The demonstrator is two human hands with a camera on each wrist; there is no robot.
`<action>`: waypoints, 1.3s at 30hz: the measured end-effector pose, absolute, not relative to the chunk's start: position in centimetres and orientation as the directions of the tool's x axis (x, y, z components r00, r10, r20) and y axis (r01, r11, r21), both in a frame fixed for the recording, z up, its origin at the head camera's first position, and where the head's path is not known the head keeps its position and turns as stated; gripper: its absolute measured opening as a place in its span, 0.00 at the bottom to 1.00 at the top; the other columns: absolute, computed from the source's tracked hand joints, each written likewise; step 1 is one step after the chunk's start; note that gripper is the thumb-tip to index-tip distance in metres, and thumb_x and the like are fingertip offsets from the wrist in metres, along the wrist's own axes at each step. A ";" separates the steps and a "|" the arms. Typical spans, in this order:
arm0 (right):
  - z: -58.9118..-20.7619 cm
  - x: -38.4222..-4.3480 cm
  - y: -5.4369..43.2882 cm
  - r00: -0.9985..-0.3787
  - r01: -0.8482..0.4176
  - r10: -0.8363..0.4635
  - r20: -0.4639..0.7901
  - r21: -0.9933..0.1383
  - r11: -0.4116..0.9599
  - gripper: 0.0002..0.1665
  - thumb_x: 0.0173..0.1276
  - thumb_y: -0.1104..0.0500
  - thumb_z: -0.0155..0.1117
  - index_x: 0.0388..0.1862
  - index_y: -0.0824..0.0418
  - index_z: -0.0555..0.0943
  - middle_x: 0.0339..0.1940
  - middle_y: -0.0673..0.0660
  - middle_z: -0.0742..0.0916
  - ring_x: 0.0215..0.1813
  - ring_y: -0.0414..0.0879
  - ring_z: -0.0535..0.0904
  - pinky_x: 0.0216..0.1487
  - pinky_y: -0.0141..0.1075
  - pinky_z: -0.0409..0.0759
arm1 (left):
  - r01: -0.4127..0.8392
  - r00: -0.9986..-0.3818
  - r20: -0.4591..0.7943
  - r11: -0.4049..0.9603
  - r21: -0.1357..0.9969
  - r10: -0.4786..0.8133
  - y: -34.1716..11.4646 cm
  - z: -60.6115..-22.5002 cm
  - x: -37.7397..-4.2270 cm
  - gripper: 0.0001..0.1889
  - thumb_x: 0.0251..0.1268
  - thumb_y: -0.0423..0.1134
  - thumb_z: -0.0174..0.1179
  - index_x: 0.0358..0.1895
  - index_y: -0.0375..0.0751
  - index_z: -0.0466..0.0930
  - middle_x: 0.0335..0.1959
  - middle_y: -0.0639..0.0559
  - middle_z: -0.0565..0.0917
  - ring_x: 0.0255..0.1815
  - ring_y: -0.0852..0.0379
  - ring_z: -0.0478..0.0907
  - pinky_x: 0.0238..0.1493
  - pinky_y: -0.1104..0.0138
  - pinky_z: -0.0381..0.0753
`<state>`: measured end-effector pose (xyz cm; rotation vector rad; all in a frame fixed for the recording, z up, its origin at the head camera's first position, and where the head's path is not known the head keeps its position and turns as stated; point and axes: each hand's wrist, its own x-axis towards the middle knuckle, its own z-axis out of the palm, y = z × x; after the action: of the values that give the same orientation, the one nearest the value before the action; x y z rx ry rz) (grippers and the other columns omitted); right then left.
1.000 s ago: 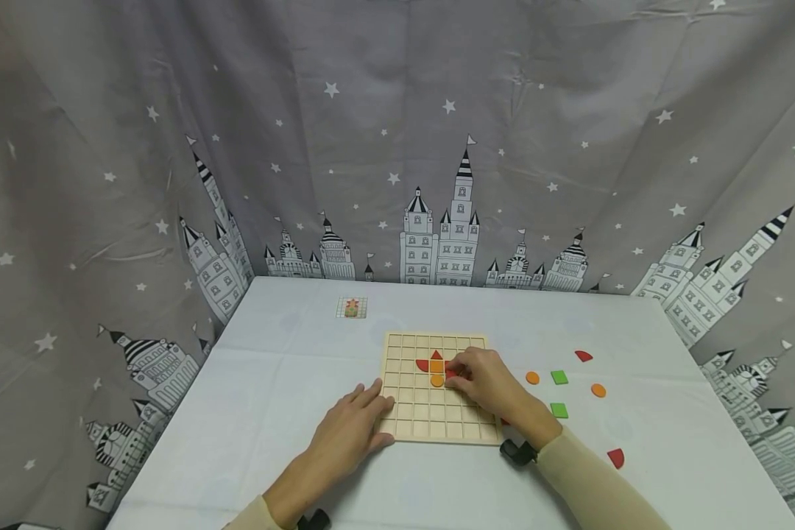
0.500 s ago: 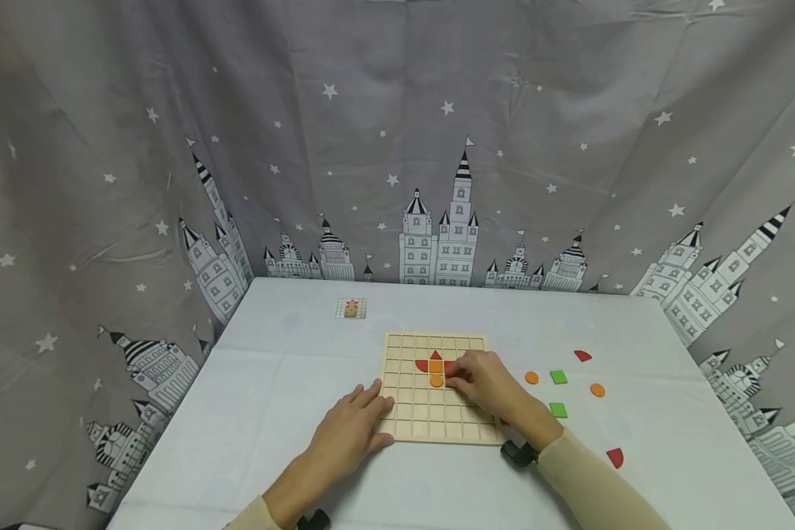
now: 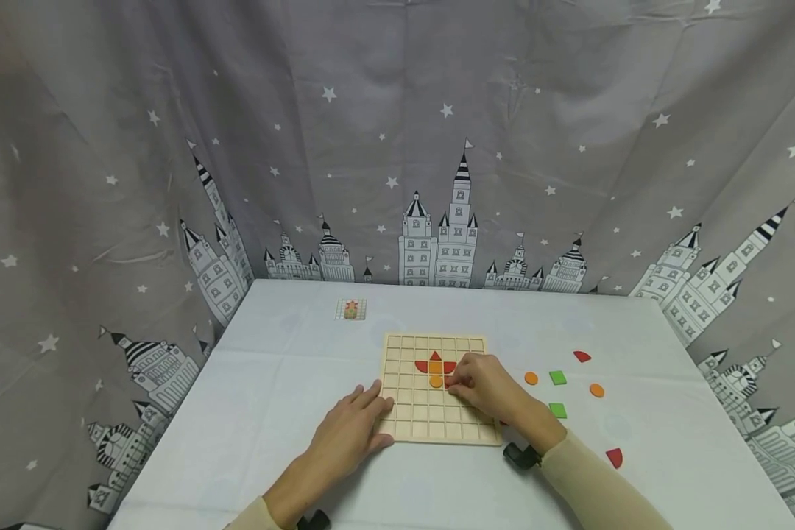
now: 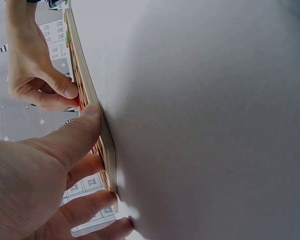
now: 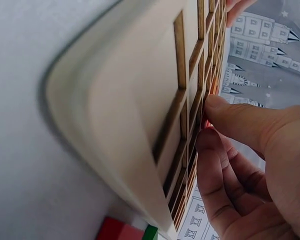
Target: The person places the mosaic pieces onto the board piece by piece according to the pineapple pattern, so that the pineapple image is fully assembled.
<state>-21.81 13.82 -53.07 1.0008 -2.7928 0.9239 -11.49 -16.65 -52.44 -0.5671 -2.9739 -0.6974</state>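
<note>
A wooden grid board [image 3: 440, 421] lies on the white table. Set in its cells are a red triangle [image 3: 435, 356], an orange square [image 3: 435, 366], an orange disc [image 3: 436, 382] and red quarter-circles [image 3: 422, 366] [image 3: 449, 366] on either side of the square. My right hand [image 3: 483, 383] pinches a small red piece [image 3: 447, 381] at the cell right of the orange disc; fingertips hide most of its shape. At the board's left side rests my left hand [image 3: 347, 427], its fingers on the edge and the thumb at the near corner.
Right of the board lie orange discs [image 3: 531, 378] [image 3: 597, 391], green squares [image 3: 558, 377] [image 3: 557, 411] and red quarter-circles [image 3: 582, 356] [image 3: 615, 458]. A small pattern card [image 3: 351, 309] lies behind the board to the left. A grey castle-print curtain [image 3: 344, 147] hangs behind the table.
My right hand has shifted slightly nearer, uncovering more of the red quarter-circle right of the orange square. The red piece at its fingertips shows one cell below. My left hand stays in place.
</note>
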 end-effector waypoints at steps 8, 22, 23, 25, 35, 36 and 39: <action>-52.8 -21.3 14.5 -0.806 -0.568 -0.557 0.201 -0.524 0.634 0.04 0.76 0.64 0.84 0.44 0.57 1.00 0.43 0.48 0.93 0.44 0.37 0.86 0.45 0.29 0.87 | 0.352 -0.934 0.108 0.827 0.439 0.341 -16.6 -52.4 -11.4 0.31 0.68 0.48 0.85 0.69 0.38 0.89 0.82 0.27 0.81 0.77 0.17 0.82 0.75 0.27 0.84; -52.1 -20.5 17.9 -0.840 -0.526 -0.518 0.163 -0.478 0.703 0.07 0.78 0.59 0.83 0.52 0.57 0.98 0.44 0.47 0.92 0.40 0.37 0.81 0.41 0.29 0.82 | 0.360 -0.931 0.115 0.827 0.432 0.345 -16.8 -52.7 -11.3 0.31 0.68 0.47 0.85 0.70 0.38 0.89 0.82 0.27 0.81 0.78 0.17 0.82 0.76 0.28 0.84; -52.0 -20.4 18.2 -0.843 -0.521 -0.515 0.156 -0.478 0.707 0.08 0.78 0.59 0.83 0.52 0.56 0.98 0.44 0.47 0.92 0.40 0.38 0.81 0.41 0.29 0.82 | 0.362 -0.931 0.117 0.826 0.432 0.346 -16.8 -52.7 -11.3 0.31 0.68 0.47 0.85 0.70 0.38 0.89 0.82 0.27 0.81 0.78 0.17 0.82 0.76 0.28 0.84; -52.0 -20.3 19.0 -0.845 -0.516 -0.515 0.147 -0.482 0.709 0.09 0.77 0.59 0.84 0.53 0.56 0.97 0.45 0.47 0.92 0.40 0.38 0.80 0.40 0.29 0.81 | 0.363 -0.930 0.119 0.826 0.431 0.346 -16.8 -52.7 -11.3 0.31 0.68 0.47 0.85 0.70 0.38 0.89 0.82 0.27 0.81 0.78 0.17 0.82 0.76 0.28 0.84; -52.6 -19.3 22.7 -0.839 -0.486 -0.541 0.063 -0.537 0.690 0.22 0.70 0.47 0.92 0.58 0.50 0.96 0.48 0.45 0.88 0.40 0.35 0.78 0.40 0.29 0.80 | 0.353 -0.933 0.112 0.822 0.447 0.341 -16.7 -52.4 -11.4 0.31 0.68 0.48 0.85 0.70 0.39 0.89 0.83 0.27 0.81 0.79 0.17 0.81 0.77 0.27 0.83; -52.6 -19.2 23.0 -0.836 -0.487 -0.545 0.061 -0.537 0.689 0.23 0.69 0.47 0.93 0.58 0.50 0.96 0.47 0.45 0.88 0.41 0.35 0.78 0.41 0.28 0.80 | 0.354 -0.934 0.113 0.822 0.446 0.340 -16.7 -52.5 -11.4 0.31 0.68 0.48 0.85 0.70 0.39 0.89 0.83 0.27 0.81 0.79 0.17 0.81 0.77 0.27 0.83; -52.8 -19.0 23.5 -0.831 -0.494 -0.553 0.059 -0.536 0.685 0.23 0.66 0.48 0.94 0.56 0.49 0.95 0.47 0.44 0.87 0.42 0.35 0.78 0.42 0.28 0.80 | 0.354 -0.933 0.113 0.823 0.444 0.341 -16.8 -52.6 -11.4 0.31 0.68 0.47 0.85 0.70 0.39 0.89 0.83 0.27 0.81 0.79 0.17 0.81 0.77 0.28 0.83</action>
<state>-18.97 23.50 -52.78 0.9298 -2.9815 0.8972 -11.40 -16.76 -52.63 -0.5664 -2.9719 -0.7323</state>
